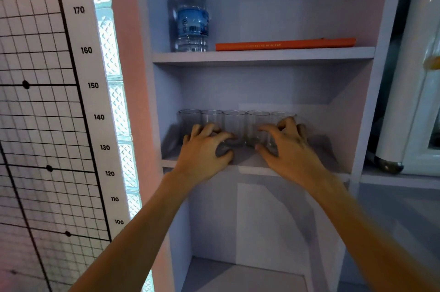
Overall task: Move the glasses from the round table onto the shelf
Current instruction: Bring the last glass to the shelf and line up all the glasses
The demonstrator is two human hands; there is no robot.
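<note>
Several clear glasses stand in a row at the back of the middle shelf (247, 160) of a pale cabinet; the middle glass (234, 125) shows fully. My left hand (204, 151) hovers over the shelf's front edge, fingers curled and apart, just in front of the second glass (211, 116), with nothing in it. My right hand (289, 148) is spread in front of the rightmost glass (283, 115), hiding its lower part; its fingers are apart and not closed on the glass. The round table is out of view.
On the shelf above stand a water bottle (191, 20) and a flat orange book (285, 43). A lower compartment (242, 272) opens below. A height chart (95, 84) and glass bricks are on the left, a white fridge door (409, 101) on the right.
</note>
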